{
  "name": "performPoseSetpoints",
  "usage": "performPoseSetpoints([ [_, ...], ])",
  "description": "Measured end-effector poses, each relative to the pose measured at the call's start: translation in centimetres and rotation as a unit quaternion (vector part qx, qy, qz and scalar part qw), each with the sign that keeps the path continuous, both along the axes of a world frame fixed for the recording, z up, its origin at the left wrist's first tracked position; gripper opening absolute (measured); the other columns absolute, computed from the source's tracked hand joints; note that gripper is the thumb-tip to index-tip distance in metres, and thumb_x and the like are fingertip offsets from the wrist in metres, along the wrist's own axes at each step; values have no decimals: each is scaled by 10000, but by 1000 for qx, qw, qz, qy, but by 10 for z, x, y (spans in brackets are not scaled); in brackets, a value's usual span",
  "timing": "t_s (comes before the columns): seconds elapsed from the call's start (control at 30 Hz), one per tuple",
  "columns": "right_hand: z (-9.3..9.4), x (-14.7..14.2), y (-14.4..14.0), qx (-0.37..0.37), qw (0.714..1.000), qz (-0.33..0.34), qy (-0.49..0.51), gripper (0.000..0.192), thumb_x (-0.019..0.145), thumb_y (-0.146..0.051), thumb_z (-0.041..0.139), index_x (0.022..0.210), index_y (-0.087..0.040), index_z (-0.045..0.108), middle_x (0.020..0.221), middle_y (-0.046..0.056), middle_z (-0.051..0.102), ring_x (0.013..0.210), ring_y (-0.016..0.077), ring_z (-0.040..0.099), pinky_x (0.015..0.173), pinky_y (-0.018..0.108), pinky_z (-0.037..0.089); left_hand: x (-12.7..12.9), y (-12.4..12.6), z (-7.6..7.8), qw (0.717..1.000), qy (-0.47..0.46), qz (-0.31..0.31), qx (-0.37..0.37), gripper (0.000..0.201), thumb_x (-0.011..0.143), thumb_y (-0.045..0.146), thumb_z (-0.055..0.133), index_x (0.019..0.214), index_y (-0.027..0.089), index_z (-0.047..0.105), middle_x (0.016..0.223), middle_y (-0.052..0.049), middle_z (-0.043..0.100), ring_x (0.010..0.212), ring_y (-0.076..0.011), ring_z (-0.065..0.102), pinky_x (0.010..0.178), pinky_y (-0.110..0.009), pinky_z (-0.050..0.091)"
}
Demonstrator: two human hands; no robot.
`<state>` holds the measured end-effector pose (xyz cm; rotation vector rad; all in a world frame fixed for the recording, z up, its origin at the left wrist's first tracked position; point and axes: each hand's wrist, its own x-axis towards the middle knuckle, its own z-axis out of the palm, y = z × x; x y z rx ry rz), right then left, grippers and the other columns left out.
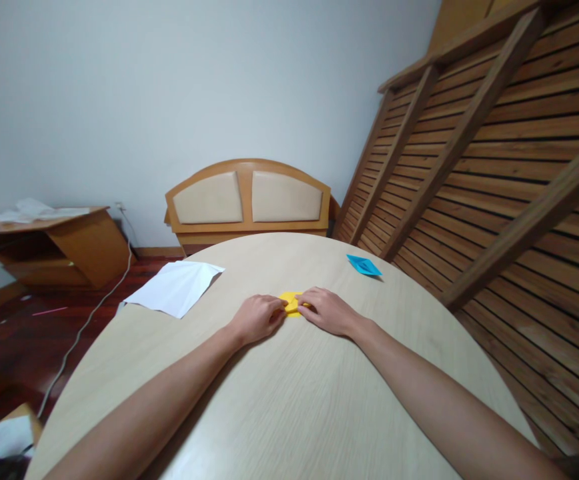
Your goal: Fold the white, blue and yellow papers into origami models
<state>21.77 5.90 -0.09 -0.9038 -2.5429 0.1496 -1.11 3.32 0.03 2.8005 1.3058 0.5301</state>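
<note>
A small folded piece of yellow paper (291, 303) lies on the pale wooden table (319, 400), between my two hands. My left hand (259, 318) has its fingers closed on the paper's left edge. On the other side, my right hand (328, 311) pinches the right part, its fingertips on a fold. The fingers hide both side edges of the paper. Farther back to the right rests a blue folded paper boat (364, 265), touched by neither hand.
White sheets of paper (174, 288) lie at the table's left edge. Behind the table stands a headboard (246, 175). A slatted wooden frame (469, 173) leans along the right. On the left are a low cabinet (84, 247) and a cable (87, 323) on the floor.
</note>
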Motion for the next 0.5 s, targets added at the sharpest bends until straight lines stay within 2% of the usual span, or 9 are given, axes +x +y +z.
performPoseSetpoints([
  [0.23,-8,-2,3,-21,998,-40,36,200,965,-266,519,1029,-201,698,1047,85,722,1005,223,635,896,354,480,-2,2,-3,1000,-1,4,1,258,899,223,541,1136,214,641,1045,-67,741,915,-231,704,808,-335,548],
  [0.37,-9,-3,3,-34,997,-48,58,174,947,-242,542,1061,-212,669,1053,69,716,1011,215,631,902,354,479,-3,4,-6,999,-10,-46,16,326,912,171,525,1215,246,621,1159,-51,714,1038,-224,664,899,-350,523],
  [0.5,-8,-3,4,-24,997,-53,49,173,938,-219,545,1062,-206,665,1022,65,719,975,217,631,879,357,475,-3,4,-6,997,-1,-69,27,277,962,222,477,1150,239,680,1229,-58,685,1071,-222,636,928,-363,512],
])
